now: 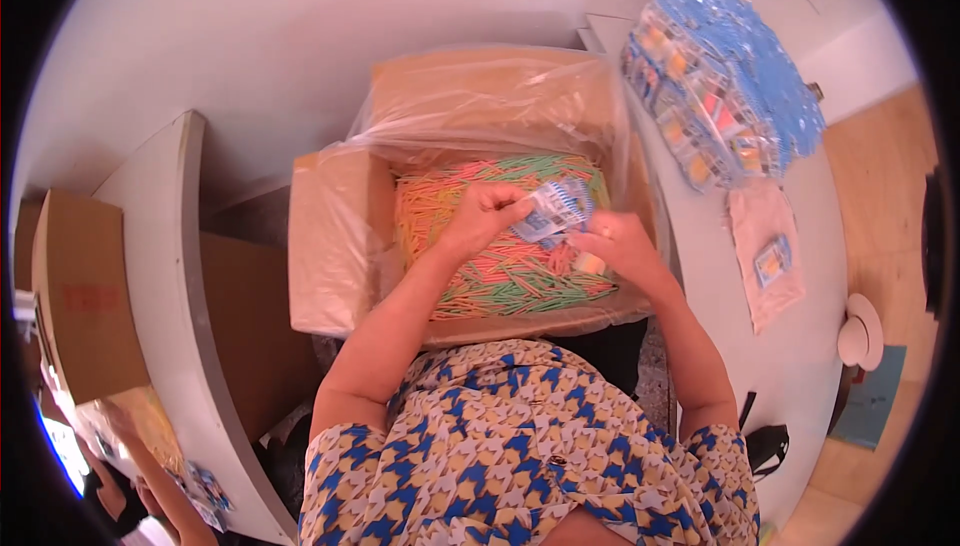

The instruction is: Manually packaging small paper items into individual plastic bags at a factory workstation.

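Observation:
My left hand (482, 214) and my right hand (618, 243) hover over an open cardboard box (330, 236) lined with clear plastic. The box is filled with thin sticks (500, 281) in orange, pink and green. Between both hands I hold a small blue and white packet (556, 211). My left fingers pinch its left end, my right fingers grip its right side. Something pale and small (590, 264) shows under my right hand; I cannot tell what it is.
A heap of blue packets (725, 81) lies on the white table (810, 346) at the right, with a pink bag (765, 256) and one packet on it below. A brown box (80, 296) stands at far left. Another person's arm (150, 466) shows at lower left.

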`<state>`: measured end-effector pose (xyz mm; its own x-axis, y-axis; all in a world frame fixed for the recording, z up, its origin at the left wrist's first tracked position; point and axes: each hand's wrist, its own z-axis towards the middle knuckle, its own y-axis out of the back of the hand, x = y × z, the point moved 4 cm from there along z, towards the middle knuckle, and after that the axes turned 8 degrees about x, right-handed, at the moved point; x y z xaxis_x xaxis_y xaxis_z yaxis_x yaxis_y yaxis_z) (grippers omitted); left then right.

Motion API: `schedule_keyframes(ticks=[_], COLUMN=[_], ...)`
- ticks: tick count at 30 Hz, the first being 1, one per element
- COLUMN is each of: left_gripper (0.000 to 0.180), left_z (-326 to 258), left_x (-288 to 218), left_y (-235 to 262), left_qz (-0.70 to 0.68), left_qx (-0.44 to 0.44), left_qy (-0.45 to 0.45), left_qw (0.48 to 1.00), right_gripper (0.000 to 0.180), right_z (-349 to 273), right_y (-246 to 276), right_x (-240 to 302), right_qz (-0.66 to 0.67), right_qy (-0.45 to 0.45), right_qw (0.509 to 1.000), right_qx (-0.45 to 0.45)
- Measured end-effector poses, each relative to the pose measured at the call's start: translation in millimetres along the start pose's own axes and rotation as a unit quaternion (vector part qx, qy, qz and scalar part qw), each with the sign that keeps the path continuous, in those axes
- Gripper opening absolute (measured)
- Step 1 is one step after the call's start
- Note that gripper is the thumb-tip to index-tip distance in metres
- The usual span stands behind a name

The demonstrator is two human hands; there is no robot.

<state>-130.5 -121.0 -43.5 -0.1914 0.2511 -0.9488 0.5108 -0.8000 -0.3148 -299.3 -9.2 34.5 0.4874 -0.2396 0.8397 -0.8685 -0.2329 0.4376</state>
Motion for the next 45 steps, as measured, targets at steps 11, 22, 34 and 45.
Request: schedule_keyframes(ticks=[11,22,34,45], left_gripper=[0.015,0.008,0.014,0.009], left_z=[3,4,6,0], left_x=[8,-7,-9,-3], left_y=[-8,-2,-13,1], left_qz=[-0.008,-0.005,-0.02,0.037], left_qx=[0.0,-0.013,0.034,-0.004], left_qy=[0.012,-0.01,0.006,-0.008], left_qw=[1.0,1.0,0.999,0.999], right_gripper=[0.014,0.02,0.02,0.026], right_z=[16,-13,12,4], right_y=[-11,-21,-6,16], right_x=[4,-33,4,32], right_qz=[-0.003,-0.154,0.032,0.029], right_qy=[0.095,0.071,0.098,0.05], right_qw=[0.989,0.985,0.991,0.993], right_qx=[-0.117,-0.006,-0.087,-0.099])
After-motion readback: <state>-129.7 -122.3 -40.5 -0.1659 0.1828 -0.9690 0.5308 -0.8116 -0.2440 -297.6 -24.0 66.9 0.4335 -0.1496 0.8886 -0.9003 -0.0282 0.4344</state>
